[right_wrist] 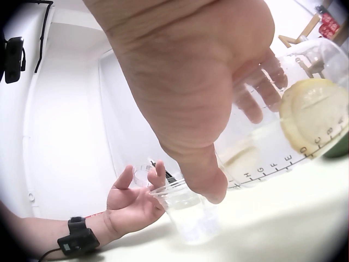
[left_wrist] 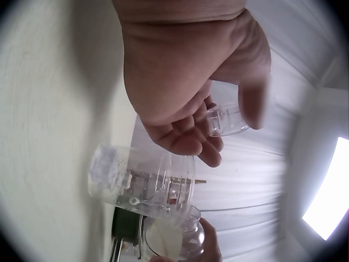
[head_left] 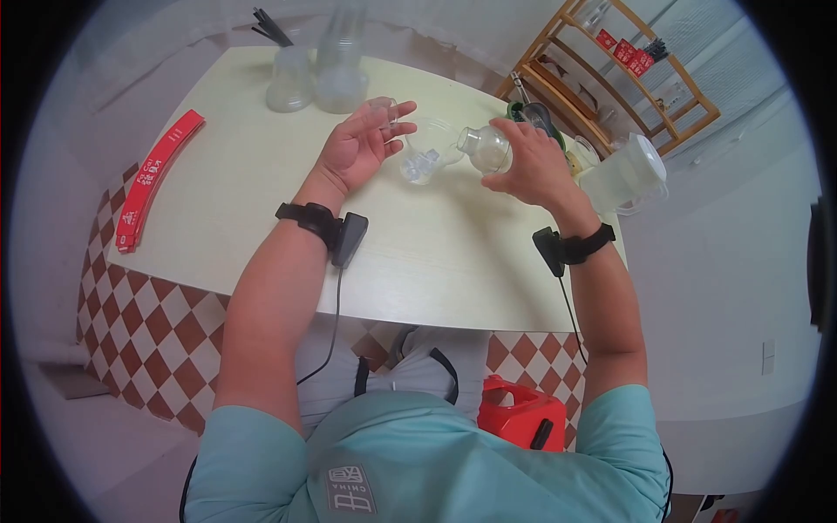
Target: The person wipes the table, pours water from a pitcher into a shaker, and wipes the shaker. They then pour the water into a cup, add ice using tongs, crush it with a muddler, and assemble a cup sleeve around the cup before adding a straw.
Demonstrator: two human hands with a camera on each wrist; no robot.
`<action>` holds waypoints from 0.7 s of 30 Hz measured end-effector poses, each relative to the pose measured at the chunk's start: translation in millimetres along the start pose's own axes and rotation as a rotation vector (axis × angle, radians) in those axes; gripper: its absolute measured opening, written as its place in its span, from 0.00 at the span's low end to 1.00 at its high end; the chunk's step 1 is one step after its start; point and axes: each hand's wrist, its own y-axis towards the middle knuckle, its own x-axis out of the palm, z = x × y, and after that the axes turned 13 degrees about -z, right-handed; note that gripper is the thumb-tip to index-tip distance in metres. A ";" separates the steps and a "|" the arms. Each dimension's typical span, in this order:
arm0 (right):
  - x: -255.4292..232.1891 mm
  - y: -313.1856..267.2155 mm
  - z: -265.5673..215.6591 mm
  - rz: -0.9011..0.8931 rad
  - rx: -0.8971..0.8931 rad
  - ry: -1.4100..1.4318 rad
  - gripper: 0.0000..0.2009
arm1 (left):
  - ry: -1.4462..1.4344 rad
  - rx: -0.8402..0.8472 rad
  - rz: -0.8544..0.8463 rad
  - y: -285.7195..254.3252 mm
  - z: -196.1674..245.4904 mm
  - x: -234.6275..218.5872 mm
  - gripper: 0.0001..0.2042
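Observation:
My left hand (head_left: 359, 148) holds a small clear cap (left_wrist: 226, 120) between thumb and fingers, palm turned up. In my right hand (head_left: 534, 166) is a clear shaker (head_left: 486, 150), gripped around its body and tipped sideways, its narrow neck pointing left. Lemon slices (right_wrist: 313, 117) and a row of printed letters show through its wall in the right wrist view. A clear plastic cup (head_left: 432, 138) with ice cubes (head_left: 420, 164) at its bottom stands on the table between my hands. The shaker's mouth is right at the cup's rim.
Stacked clear cups (head_left: 342, 87) and a frosted container (head_left: 289, 83) stand at the back left, near black straws (head_left: 273, 28). Red printed strips (head_left: 157, 179) lie at the left edge. A lidded pitcher (head_left: 623, 174) and a wooden shelf (head_left: 558, 74) are at the right.

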 end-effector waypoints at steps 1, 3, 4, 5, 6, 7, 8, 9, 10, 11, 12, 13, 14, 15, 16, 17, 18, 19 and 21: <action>-0.2 -0.2 -0.6 0.004 -0.003 -0.004 0.40 | 0.000 0.000 0.001 -0.2 0.1 0.4 0.14; -0.9 -0.2 -1.4 0.008 -0.008 -0.007 0.40 | 0.003 0.001 -0.003 0.0 0.3 1.4 0.14; -1.4 -0.4 -1.5 0.006 -0.004 -0.014 0.39 | 0.004 0.001 -0.003 -0.2 0.3 1.2 0.14; -2.0 -0.6 -1.4 0.004 -0.001 -0.022 0.39 | 0.011 0.000 -0.003 -0.2 0.1 1.1 0.14; -2.7 -0.6 -1.7 0.004 -0.001 -0.021 0.39 | 0.016 -0.001 -0.004 -0.1 -0.1 1.0 0.14; -3.6 -0.5 -2.1 -0.001 -0.002 -0.029 0.39 | 0.016 -0.002 -0.004 -0.2 -0.4 0.7 0.14; -4.3 -0.5 -2.4 -0.005 -0.003 -0.038 0.39 | 0.021 -0.006 -0.005 0.0 -0.5 0.6 0.14; -4.7 -0.7 -3.0 -0.005 -0.003 -0.037 0.39 | 0.027 -0.009 -0.006 0.1 -0.3 0.4 0.15; -4.7 -1.0 -3.7 -0.002 0.000 -0.039 0.39 | 0.027 -0.009 -0.006 0.0 -0.2 0.9 0.15; -4.8 -1.1 -4.1 0.002 0.003 -0.041 0.39 | 0.030 -0.010 0.001 -0.2 -0.1 1.4 0.15; -4.8 -0.6 -3.9 0.002 0.002 -0.041 0.39 | 0.033 -0.009 0.008 -0.3 0.2 1.9 0.15; -4.5 -0.1 -3.5 0.007 -0.002 -0.043 0.39 | 0.033 -0.010 0.009 -0.4 0.2 1.9 0.15; -4.3 0.0 -3.0 0.011 -0.006 -0.046 0.39 | 0.035 -0.010 0.011 -0.4 -0.1 2.1 0.15; -4.4 -0.1 -2.8 0.011 -0.006 -0.045 0.39 | 0.036 -0.010 0.012 -0.4 -0.2 2.2 0.15; -4.4 0.0 -2.6 0.016 -0.014 -0.049 0.39 | 0.036 -0.010 0.013 -0.4 -0.5 1.6 0.15; -4.3 0.0 -2.5 0.021 -0.022 -0.052 0.39 | 0.035 -0.009 0.010 -0.3 -0.7 1.2 0.15; -4.1 0.0 -2.5 0.021 -0.022 -0.051 0.39 | 0.035 -0.009 0.007 -0.3 -0.9 0.8 0.15; -3.8 0.0 -2.5 0.032 -0.026 -0.055 0.39 | 0.036 -0.009 0.007 -0.4 -0.7 1.7 0.15; -3.8 0.0 -2.7 0.042 -0.030 -0.058 0.39 | 0.043 -0.009 0.014 -0.7 -0.1 3.5 0.15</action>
